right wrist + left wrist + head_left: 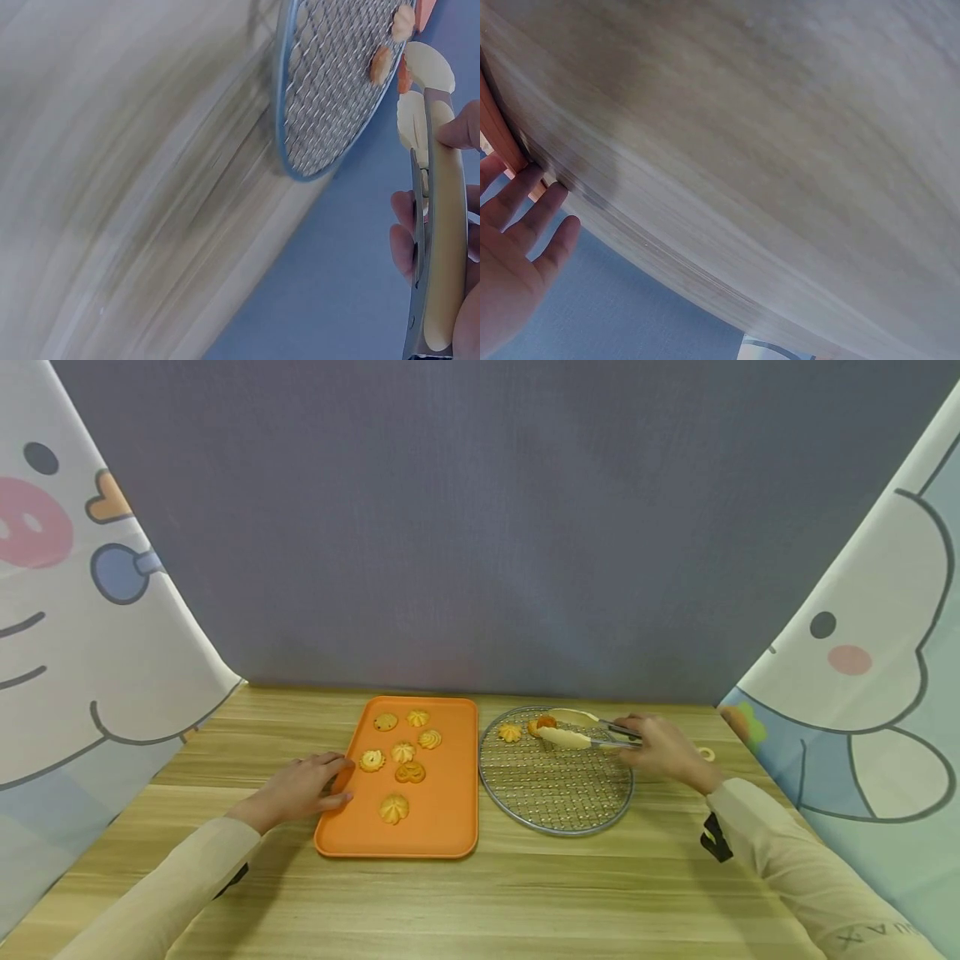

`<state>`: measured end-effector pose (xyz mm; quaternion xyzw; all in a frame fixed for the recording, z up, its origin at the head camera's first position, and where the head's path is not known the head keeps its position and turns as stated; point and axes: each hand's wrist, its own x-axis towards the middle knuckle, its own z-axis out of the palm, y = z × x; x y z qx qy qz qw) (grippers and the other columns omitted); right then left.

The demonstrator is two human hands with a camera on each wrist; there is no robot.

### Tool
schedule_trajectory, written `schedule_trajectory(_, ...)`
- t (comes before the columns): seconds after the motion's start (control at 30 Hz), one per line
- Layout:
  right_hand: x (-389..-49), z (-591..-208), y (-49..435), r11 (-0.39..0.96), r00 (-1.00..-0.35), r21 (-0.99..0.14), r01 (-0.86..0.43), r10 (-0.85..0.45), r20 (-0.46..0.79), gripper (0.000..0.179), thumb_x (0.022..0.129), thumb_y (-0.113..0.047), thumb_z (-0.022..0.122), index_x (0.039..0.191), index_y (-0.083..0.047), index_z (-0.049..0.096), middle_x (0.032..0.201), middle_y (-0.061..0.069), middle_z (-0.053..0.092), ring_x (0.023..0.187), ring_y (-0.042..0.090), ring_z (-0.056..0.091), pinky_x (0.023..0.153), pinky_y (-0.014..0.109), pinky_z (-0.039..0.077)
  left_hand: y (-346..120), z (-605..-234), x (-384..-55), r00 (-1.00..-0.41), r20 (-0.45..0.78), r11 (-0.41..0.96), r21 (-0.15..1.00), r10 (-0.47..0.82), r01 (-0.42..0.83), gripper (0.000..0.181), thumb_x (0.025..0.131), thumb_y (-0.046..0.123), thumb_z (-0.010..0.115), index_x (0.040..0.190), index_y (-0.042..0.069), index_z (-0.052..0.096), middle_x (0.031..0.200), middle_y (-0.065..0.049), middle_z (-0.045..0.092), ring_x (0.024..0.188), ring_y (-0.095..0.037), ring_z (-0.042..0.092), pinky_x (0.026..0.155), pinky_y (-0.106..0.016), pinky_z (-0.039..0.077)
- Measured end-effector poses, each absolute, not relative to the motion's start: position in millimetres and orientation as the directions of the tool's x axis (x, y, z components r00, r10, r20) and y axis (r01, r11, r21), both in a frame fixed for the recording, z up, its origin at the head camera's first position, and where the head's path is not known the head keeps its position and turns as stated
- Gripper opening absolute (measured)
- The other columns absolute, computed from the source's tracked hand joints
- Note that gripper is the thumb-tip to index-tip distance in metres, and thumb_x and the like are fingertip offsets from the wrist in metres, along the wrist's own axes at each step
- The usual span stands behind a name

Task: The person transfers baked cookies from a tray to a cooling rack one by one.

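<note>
My right hand (pixel 660 747) grips a pair of tongs (pixel 446 225) with cream-coloured tips, held over the round wire rack (pixel 558 832). An orange-brown cookie (pixel 405 75) is between the tong tips; in the head view they partly cover that area. On the rack lie a flower-shaped cookie (pixel 510 732) and another cookie (pixel 533 727) close to the tongs. My left hand (pixel 300 787), its fingers loosely extended, touches the left edge of the orange tray (pixel 435 835). Several cookies of different shapes lie on this tray, among them a pretzel-shaped cookie (pixel 410 772).
Tray and rack stand side by side on a wood-grain table (pixel 525 902). A grey-blue fabric screen (pixel 480 543) rises behind the table, with cartoon-printed panels on both sides. A small cream ring (pixel 706 753) shows beyond the right hand.
</note>
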<state>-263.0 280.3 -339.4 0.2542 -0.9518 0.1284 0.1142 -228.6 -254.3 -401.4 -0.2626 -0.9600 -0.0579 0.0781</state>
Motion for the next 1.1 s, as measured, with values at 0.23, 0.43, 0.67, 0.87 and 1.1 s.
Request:
schedule_trajectory(0.23, -267, -342, 293, 0.843, -0.834, -0.147, -0.518, -0.459, 0.307, 0.043, 0.071, -0.010, 0.069, 0.108, 0.008, 0.061, 0.096, 0.021, 0.065, 0.061, 0.011, 0.052, 0.057, 0.030, 0.046, -255, -404, -229, -0.850, 0.190, 0.856, 0.069, 0.492, 0.512, 0.047, 0.083, 0.036, 0.064, 0.117, 0.005, 0.059, 0.118, -0.019, 0.058, 0.103, -0.038, 0.058, 0.078, -0.058, 0.046)
schedule_trajectory(0.43, -269, -345, 299, 0.857, -0.846, -0.138, -0.496, -0.442, 0.298, 0.044, 0.070, -0.011, 0.071, 0.108, 0.008, 0.061, 0.093, 0.020, 0.065, 0.062, 0.014, 0.053, 0.056, 0.033, 0.048, -255, -404, -229, -0.848, 0.192, 0.855, 0.072, 0.494, 0.514, 0.046, 0.082, 0.036, 0.064, 0.117, 0.005, 0.059, 0.117, -0.018, 0.058, 0.103, -0.038, 0.058, 0.078, -0.058, 0.046)
schedule_trajectory(0.67, -271, -350, 301, 0.875, -0.854, -0.109, -0.472, -0.424, 0.301, 0.045, 0.069, -0.014, 0.071, 0.107, 0.008, 0.062, 0.090, 0.017, 0.063, 0.063, 0.016, 0.053, 0.055, 0.033, 0.047, -255, -405, -229, -0.847, 0.195, 0.854, 0.067, 0.495, 0.515, 0.047, 0.083, 0.037, 0.064, 0.117, 0.005, 0.059, 0.117, -0.018, 0.059, 0.102, -0.037, 0.058, 0.077, -0.057, 0.047)
schedule_trajectory(0.87, -271, -354, 303, 0.874, -0.855, -0.113, -0.473, -0.424, 0.298, 0.043, 0.070, -0.013, 0.072, 0.106, 0.008, 0.062, 0.091, 0.017, 0.064, 0.066, 0.018, 0.056, 0.056, 0.034, 0.047, -255, -404, -230, -0.851, 0.179, 0.857, 0.063, 0.494, 0.511, 0.048, 0.083, 0.037, 0.063, 0.118, 0.005, 0.058, 0.118, -0.019, 0.058, 0.103, -0.038, 0.058, 0.078, -0.058, 0.046)
schedule_trajectory(1.1, -270, -355, 303, 0.884, -0.870, -0.121, -0.452, -0.407, 0.278, 0.042, 0.071, -0.012, 0.073, 0.106, 0.007, 0.062, 0.090, 0.016, 0.063, 0.067, 0.018, 0.056, 0.058, 0.036, 0.047, -255, -404, -229, -0.849, 0.179, 0.855, 0.067, 0.497, 0.515, 0.048, 0.083, 0.037, 0.063, 0.119, 0.005, 0.058, 0.118, -0.020, 0.058, 0.103, -0.039, 0.058, 0.079, -0.058, 0.046)
